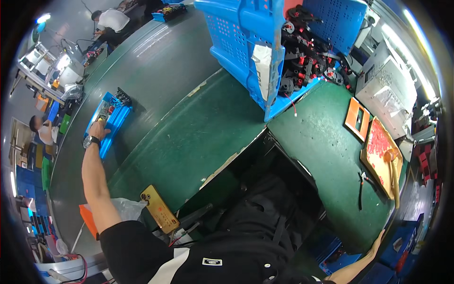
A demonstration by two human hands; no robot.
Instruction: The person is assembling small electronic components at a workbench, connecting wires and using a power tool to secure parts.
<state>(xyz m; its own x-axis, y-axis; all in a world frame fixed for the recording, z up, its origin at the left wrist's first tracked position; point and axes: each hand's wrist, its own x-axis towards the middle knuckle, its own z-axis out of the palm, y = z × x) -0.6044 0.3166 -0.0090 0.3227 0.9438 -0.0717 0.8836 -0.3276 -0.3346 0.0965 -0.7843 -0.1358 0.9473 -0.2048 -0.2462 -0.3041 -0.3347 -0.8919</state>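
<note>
My left arm stretches out over the grey belt at left, a watch on the wrist. My left hand (98, 129) is closed at the near side of a long blue plastic tray (115, 124), which holds small parts and a black piece at its far end. Whether the fingers grip the tray's wall or a part inside is hard to make out; they seem to be on the tray. Low at the right, my right hand (375, 244) rests along the green table's edge, fingers stretched out and holding nothing.
A big blue crate (241, 52) of black and red parts lies tipped at the far middle. Right of it are an orange frame (357, 119), a mallet (393, 177) on a wooden tray (376, 142), and pliers (362, 189). A gold phone (160, 209) lies nearby. Two people sit beyond the belt.
</note>
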